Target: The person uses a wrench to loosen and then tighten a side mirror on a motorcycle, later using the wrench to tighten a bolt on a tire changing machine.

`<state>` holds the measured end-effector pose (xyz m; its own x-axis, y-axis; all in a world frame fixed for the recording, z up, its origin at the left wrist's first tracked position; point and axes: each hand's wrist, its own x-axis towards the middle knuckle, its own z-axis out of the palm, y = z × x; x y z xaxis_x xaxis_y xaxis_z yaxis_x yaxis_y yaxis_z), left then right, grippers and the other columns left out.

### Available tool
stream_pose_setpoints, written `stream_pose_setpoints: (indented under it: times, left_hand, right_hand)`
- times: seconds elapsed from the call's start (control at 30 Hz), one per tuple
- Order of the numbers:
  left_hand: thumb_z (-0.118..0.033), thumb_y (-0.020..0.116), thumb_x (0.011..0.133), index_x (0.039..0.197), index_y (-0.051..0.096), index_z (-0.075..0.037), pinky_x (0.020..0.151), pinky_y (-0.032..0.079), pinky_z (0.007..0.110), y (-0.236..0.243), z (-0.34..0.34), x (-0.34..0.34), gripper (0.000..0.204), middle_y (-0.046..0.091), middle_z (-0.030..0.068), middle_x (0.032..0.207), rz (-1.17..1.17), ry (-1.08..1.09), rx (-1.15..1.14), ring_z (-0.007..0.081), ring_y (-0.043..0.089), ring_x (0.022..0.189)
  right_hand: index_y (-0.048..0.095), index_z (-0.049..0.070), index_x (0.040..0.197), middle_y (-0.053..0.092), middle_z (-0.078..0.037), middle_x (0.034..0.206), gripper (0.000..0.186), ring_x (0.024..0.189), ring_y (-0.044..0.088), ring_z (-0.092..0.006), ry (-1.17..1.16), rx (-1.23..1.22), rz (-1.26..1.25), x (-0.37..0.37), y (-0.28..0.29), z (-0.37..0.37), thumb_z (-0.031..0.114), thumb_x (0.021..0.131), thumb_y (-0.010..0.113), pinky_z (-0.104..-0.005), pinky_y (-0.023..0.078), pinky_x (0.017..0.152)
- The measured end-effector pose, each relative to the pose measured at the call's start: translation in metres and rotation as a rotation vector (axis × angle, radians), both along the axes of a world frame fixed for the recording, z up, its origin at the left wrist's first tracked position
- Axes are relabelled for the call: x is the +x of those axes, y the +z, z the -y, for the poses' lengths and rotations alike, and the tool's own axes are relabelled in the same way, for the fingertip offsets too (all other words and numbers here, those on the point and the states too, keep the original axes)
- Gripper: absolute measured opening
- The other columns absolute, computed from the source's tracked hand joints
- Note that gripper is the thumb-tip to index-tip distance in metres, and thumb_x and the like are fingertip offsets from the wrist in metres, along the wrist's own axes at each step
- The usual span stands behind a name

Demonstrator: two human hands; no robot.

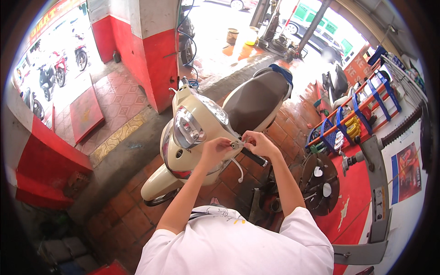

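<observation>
A cream scooter stands before me with its headlight turned toward my left and its brown seat farther off. Both of my hands meet at its handlebar, beside the black grip and the silver brake lever. My left hand is closed, fingertips pinched at a small pale part on the handlebar cover. From the other side my right hand pinches close to the same spot. What lies between the fingertips of each hand is too small to make out.
To the left rises a red and white pillar, with a red board beyond. At right are a blue and orange rack, a round dark tray holding parts and a grey metal machine frame. A blue cloth lies behind the seat.
</observation>
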<state>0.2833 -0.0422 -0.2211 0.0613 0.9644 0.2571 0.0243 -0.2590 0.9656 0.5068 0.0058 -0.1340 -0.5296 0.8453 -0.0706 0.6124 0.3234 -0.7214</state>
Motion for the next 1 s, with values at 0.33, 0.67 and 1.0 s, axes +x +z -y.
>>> stream_pose_setpoints:
  times: [0.33, 0.67, 1.0]
  left_hand:
    - [0.011, 0.069, 0.081, 0.117, 0.067, 0.001, 0.088, 0.056, 0.028, 0.001, 0.000, -0.005, 0.037, 0.074, 0.0103, 0.106, -0.024, -0.105, 0.072, 0.0152, 0.071, 0.097]
    - [-0.005, 0.081, 0.079, 0.109, 0.071, -0.001, 0.086, 0.056, 0.033, -0.002, 0.001, 0.002, 0.033, 0.076, 0.0124, 0.101, -0.041, 0.006, 0.034, 0.0200, 0.073, 0.095]
    - [-0.006, 0.082, 0.081, 0.103, 0.072, -0.001, 0.082, 0.056, 0.028, 0.005, 0.002, 0.004, 0.025, 0.076, 0.0070, 0.094, -0.028, 0.019, 0.027, 0.0115, 0.070, 0.087]
  right_hand:
    - [0.036, 0.008, 0.142, 0.066, -0.010, 0.092, 0.045, 0.054, 0.058, -0.0112, -0.559, -0.187, -0.549, -0.074, -0.062, 0.114, 0.009, 0.101, 0.054, -0.0282, 0.047, 0.047]
    - [0.055, 0.005, 0.131, 0.062, -0.003, 0.084, 0.032, 0.061, 0.054, -0.0077, -0.335, -0.186, -0.519, -0.030, -0.038, 0.119, 0.006, 0.099, 0.055, -0.0245, 0.046, 0.056]
    - [0.079, 0.007, 0.096, 0.066, -0.009, 0.067, 0.014, 0.059, 0.055, -0.0143, -0.153, 0.154, -0.003, 0.012, -0.001, 0.022, 0.009, 0.084, 0.071, -0.0312, 0.046, 0.060]
